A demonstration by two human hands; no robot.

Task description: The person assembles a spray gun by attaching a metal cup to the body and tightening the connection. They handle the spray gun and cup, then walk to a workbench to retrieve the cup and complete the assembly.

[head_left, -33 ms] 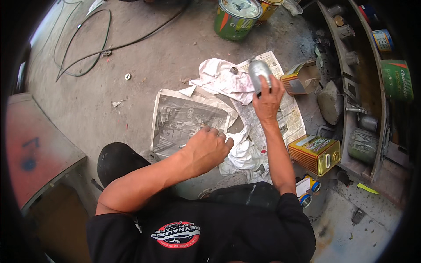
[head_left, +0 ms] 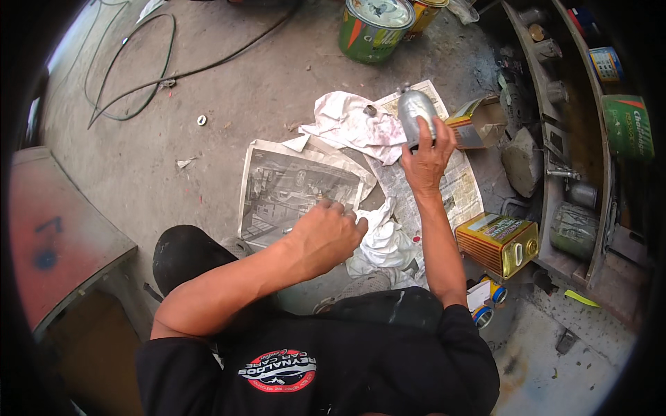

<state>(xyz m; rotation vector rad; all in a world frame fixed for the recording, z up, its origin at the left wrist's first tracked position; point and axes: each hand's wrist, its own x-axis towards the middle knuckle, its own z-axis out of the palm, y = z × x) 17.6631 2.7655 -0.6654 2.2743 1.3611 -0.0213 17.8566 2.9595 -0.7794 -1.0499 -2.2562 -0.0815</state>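
My right hand (head_left: pixel 427 156) is stretched forward and grips a silver metal canister (head_left: pixel 415 111) held upright above a sheet of newspaper (head_left: pixel 458 187). My left hand (head_left: pixel 326 232) rests with curled fingers on the edge of another newspaper sheet (head_left: pixel 291 187), right beside a crumpled white rag (head_left: pixel 381 243). Whether anything is inside the left hand's fingers is hidden. A stained white cloth (head_left: pixel 347 121) lies just left of the canister.
A yellow rectangular tin (head_left: pixel 496 239) stands at my right. A green paint can (head_left: pixel 371 28) stands at the far edge. Metal shelving (head_left: pixel 555 139) with jars and cans lines the right side. Cables (head_left: pixel 132 76) lie on the concrete floor; a reddish bench (head_left: pixel 62 236) stands left.
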